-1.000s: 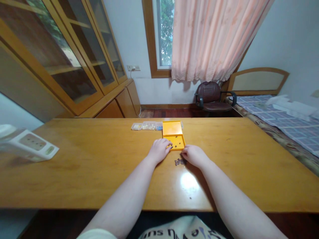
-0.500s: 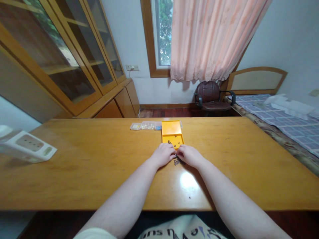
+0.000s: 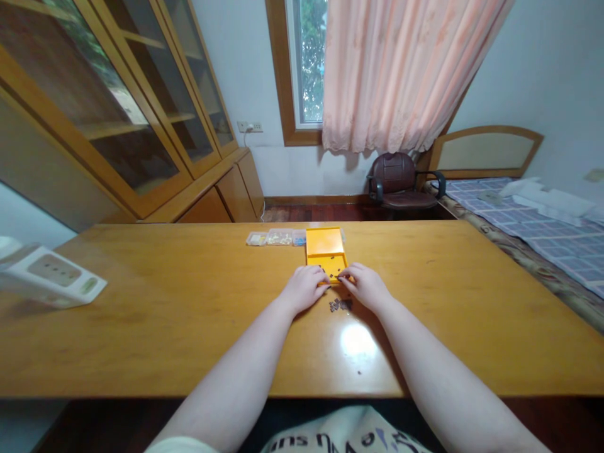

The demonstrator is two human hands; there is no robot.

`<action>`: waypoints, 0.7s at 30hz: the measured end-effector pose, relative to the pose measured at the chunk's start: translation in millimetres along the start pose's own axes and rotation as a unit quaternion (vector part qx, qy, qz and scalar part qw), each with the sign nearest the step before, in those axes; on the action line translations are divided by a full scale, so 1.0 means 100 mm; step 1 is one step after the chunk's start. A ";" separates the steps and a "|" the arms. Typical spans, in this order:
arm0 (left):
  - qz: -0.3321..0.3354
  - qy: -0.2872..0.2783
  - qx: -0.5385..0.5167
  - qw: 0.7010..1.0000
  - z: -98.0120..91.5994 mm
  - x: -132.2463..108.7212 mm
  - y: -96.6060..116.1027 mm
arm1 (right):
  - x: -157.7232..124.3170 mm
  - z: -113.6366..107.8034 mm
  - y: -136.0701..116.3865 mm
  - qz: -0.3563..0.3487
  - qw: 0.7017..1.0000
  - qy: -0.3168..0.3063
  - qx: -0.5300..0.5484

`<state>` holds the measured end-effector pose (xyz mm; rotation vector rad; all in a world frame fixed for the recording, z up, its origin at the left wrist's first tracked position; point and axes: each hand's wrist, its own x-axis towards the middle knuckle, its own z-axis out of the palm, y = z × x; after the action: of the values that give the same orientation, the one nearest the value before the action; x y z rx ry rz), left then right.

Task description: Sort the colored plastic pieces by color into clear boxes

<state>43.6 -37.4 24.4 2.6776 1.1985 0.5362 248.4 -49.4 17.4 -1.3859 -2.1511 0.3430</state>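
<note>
An open orange box [image 3: 325, 247] lies in the middle of the wooden table [image 3: 189, 314], with several small dark pieces in its near half. My left hand [image 3: 304, 288] rests with curled fingers at the box's near left corner. My right hand [image 3: 365, 286] sits at the near right corner, fingertips pinched together over the box's edge; whatever they hold is too small to make out. A little pile of small dark pieces [image 3: 340, 306] lies on the table just in front of the box, between my hands.
Small clear plastic containers [image 3: 276, 238] stand to the left of the box's far end. A white device [image 3: 50, 277] lies at the table's left edge. Glass-door cabinets line the left wall; a chair [image 3: 401, 182] and a bed [image 3: 542, 233] stand beyond the table at the right.
Half a second ago both hands met over the dark pile; now they have moved forward and apart to the box's near edge, uncovering the pile.
</note>
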 end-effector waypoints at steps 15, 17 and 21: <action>0.070 -0.111 -0.053 0.990 -0.02 -0.01 0.00 | 0.00 -0.21 0.26 0.064 0.976 -0.202 0.048; 0.074 -0.117 -0.053 0.989 -0.02 -0.01 0.01 | 0.00 -0.19 0.24 0.061 0.974 -0.212 0.046; 0.075 -0.121 -0.046 0.989 -0.03 0.00 0.03 | 0.00 -0.18 0.18 0.060 0.976 -0.210 0.024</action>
<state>44.4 -40.0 28.3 2.6739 0.8914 0.2683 272.3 -43.5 23.8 -1.5257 -2.3720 0.7916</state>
